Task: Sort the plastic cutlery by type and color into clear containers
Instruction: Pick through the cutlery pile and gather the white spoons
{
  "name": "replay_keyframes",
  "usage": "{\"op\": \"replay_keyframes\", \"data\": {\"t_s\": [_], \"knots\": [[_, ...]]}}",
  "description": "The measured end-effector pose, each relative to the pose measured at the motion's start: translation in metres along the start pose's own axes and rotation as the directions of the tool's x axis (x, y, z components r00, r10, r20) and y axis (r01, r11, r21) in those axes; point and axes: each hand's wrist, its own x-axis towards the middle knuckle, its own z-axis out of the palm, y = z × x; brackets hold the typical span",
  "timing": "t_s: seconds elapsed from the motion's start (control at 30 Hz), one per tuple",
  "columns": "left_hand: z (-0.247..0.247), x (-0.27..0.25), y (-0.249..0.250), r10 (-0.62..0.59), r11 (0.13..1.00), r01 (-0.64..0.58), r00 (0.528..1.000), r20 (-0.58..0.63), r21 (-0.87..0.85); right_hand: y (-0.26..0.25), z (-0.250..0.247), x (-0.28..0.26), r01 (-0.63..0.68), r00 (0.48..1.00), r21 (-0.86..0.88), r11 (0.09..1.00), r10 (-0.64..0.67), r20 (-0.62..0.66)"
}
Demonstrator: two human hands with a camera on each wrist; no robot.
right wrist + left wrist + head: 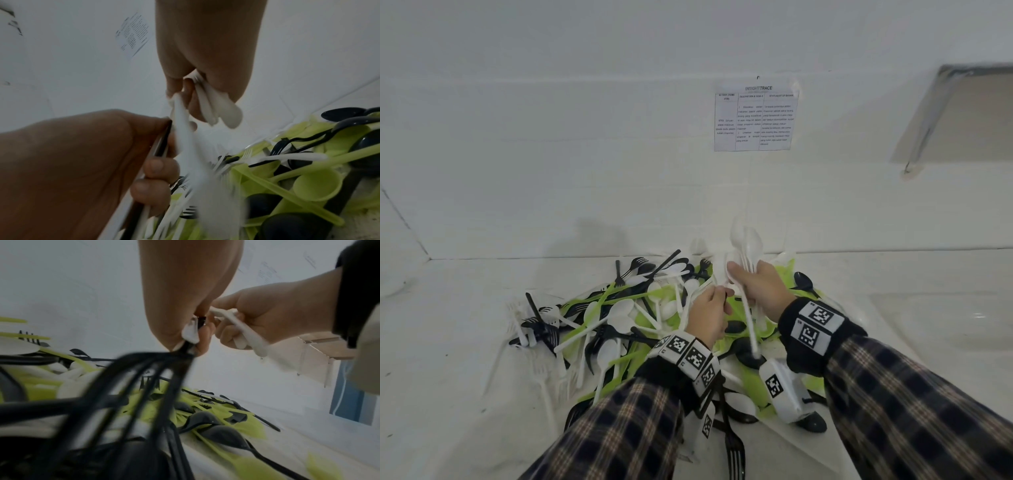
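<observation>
Sleeves (pixel 928 411): dark navy plaid with tan and white lines.
Wristbands (pixel 815 329): black, carrying white tiles printed with black square codes.
Wrist cameras (pixel 782 389): white housing, coded tag.

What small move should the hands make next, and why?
Probably pass the white piece from the left hand to the right hand. The right hand already grips a bunch of white spoons above the mixed pile, while the left hand holds black cutlery with one white piece between its fingers.
</observation>
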Motion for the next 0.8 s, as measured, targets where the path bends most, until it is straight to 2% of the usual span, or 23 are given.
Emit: {"op": "replay_keyframes", "data": {"t_s": [0.1,0.3,0.43,0.53,0.63,0.73,0.8], "knots": [[-0.005,-0.001,0.0,0.04,0.999,-0.04,0.999,-0.002,0.01,-0.001,-0.001,0.0,0.024,1.0,-0.073,0.997,-0.025,-0.009],[-0.007,-0.002,-0.001,-0.02,0.999,0.02,1.0,-0.006,-0.031,-0.006,0.002,-0.002,-0.066,0.995,0.077,0.995,0.06,0.081],[-0.007,0.0,-0.003,-0.009,1.0,0.01,1.0,0.014,-0.028,-0.011,0.007,-0.005,-0.073,0.993,0.09,0.993,0.063,0.1],[-0.011,0.0,-0.003,-0.002,1.0,0.002,1.0,0.012,0.029,-0.015,0.007,-0.006,-0.153,0.985,0.137,0.979,0.139,0.106],[-0.013,-0.001,-0.001,-0.047,0.997,0.045,0.998,0.032,0.058,-0.012,0.005,-0.003,-0.247,0.963,0.172,0.954,0.222,0.151],[-0.013,-0.001,-0.001,-0.073,0.996,0.073,0.997,0.005,0.06,-0.008,0.006,-0.001,-0.304,0.947,0.167,0.938,0.278,0.163],[-0.012,0.0,-0.003,-0.037,0.998,0.038,0.999,-0.037,0.051,-0.007,0.008,-0.002,-0.353,0.93,0.183,0.918,0.322,0.179]]}}
